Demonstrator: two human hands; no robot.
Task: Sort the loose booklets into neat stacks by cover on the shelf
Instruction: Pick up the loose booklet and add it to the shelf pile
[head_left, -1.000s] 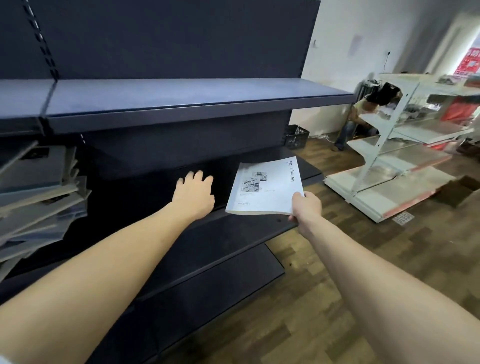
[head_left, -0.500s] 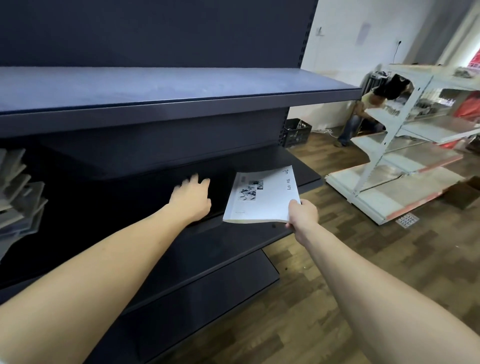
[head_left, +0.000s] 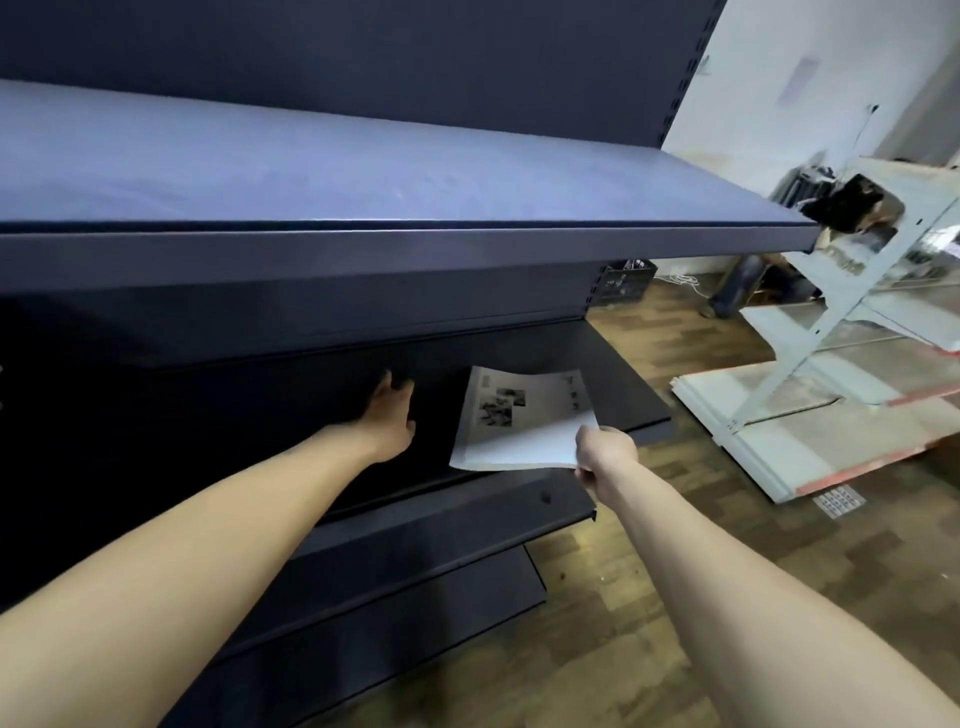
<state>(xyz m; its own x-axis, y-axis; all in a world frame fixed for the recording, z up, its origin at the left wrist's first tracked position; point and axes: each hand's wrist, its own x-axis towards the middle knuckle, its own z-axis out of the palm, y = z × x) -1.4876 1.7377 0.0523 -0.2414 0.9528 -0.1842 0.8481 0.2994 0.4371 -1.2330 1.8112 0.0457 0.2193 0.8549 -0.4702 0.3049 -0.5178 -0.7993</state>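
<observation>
**Booklet half onto the dark shelf, one corner pinched**

Risks first. You hold the booklet (head_left: 522, 421) by a single corner, so its far edge already bows upward under the shelf (head_left: 623, 395) above it; if you push on like this, I judge that the curled edge could catch the back panel and crease, or the booklet could swing about the pinch and land askew. Your grip sits right at the cover's rim, so a small slip would likely drop it at the shelf's front lip, from where it could slide to the floor (head_left: 675, 597). The shelf is dark and deep in shadow, so you may misjudge where its surface lies and let go too high.

Your right hand (head_left: 605, 460) pinches the booklet at its near corner, at 5 o'clock on the cover; the rest of the booklet runs away from that grip toward 11 o'clock, over the middle shelf and close above it. Whether its underside touches the shelf yet, I cannot tell.

Your left hand (head_left: 389, 415) holds nothing: fingers straight, reaching into the shelf at 9 o'clock of the booklet, just beside it but apart. No stack shows under or beside the booklet, so I take this as the first of its pile.
</observation>
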